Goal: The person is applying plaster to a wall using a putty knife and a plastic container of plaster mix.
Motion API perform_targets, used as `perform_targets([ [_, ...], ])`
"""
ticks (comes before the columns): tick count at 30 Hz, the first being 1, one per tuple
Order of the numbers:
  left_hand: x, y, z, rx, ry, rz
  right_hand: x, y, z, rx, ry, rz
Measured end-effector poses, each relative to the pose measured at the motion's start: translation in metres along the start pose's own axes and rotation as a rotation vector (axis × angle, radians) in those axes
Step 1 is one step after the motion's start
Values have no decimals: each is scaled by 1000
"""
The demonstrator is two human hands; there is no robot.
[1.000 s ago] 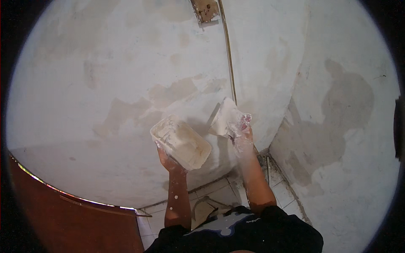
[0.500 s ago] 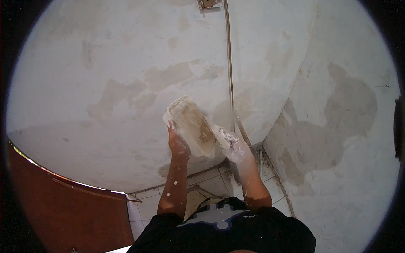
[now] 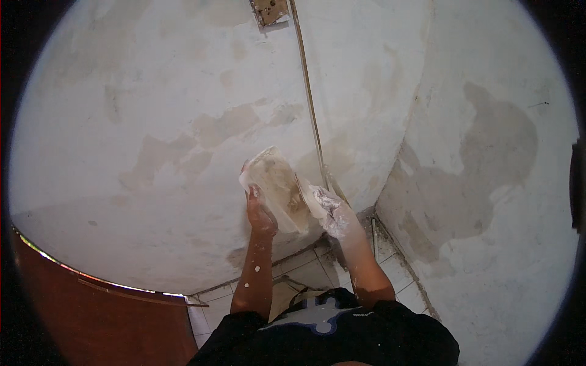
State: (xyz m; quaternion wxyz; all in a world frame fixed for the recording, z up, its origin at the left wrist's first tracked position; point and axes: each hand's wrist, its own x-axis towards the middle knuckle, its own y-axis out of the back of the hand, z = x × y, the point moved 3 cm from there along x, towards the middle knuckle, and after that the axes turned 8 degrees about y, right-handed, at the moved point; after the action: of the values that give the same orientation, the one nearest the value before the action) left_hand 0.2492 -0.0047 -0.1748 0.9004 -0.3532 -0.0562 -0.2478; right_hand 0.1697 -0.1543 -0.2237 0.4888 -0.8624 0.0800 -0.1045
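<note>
My left hand point(image 3: 260, 213) grips a pale rectangular tub point(image 3: 274, 183) smeared with off-white paste, holding it tilted, its long sides running away from me. Its thumb lies along the tub's left side. My right hand point(image 3: 339, 216) is closed on a paste-covered scraper point(image 3: 310, 199), whose wide blade is angled against the tub's right edge; how much of it reaches inside is hard to tell. White paste coats the fingers and wrist of my right hand, and a few white specks dot my left forearm.
A patched white wall point(image 3: 152, 91) meets a side wall point(image 3: 488, 256) at a corner on the right. A narrow vertical conduit point(image 3: 308, 91) runs below a broken box point(image 3: 268, 11). A reddish-brown door point(image 3: 97, 311) is at lower left; a tiled floor point(image 3: 217, 314) shows below.
Compared with a second ago, my right hand has brought the scraper down and left to the tub's edge. The tub is more upright and slightly higher. The view has shifted a little.
</note>
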Motion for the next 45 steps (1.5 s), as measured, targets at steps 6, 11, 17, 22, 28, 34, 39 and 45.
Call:
perform_targets([
  [6, 0, -1, 8, 50, 50, 11, 7, -7, -6, 5, 141, -124],
  [11, -1, -9, 8, 63, 82, -10, 20, 5, -7, -445, 282, 53],
  [17, -2, -8, 6, 33, 152, -14, 37, 17, -5, -228, 338, 244],
  [22, -3, -1, 4, 32, 154, 75, 38, 20, -11, -260, 550, 287],
  [28, 5, 6, 25, -64, 13, 61, 27, -4, -21, -326, 712, 225],
  [34, 12, -15, 25, 36, -10, 99, 22, -15, -32, -305, 684, 133],
  [39, 15, -22, 21, 29, -1, 155, 23, -13, -33, -417, 713, 137],
  [45, 20, -22, 17, 44, 14, 225, 16, -16, -37, -580, 665, 148],
])
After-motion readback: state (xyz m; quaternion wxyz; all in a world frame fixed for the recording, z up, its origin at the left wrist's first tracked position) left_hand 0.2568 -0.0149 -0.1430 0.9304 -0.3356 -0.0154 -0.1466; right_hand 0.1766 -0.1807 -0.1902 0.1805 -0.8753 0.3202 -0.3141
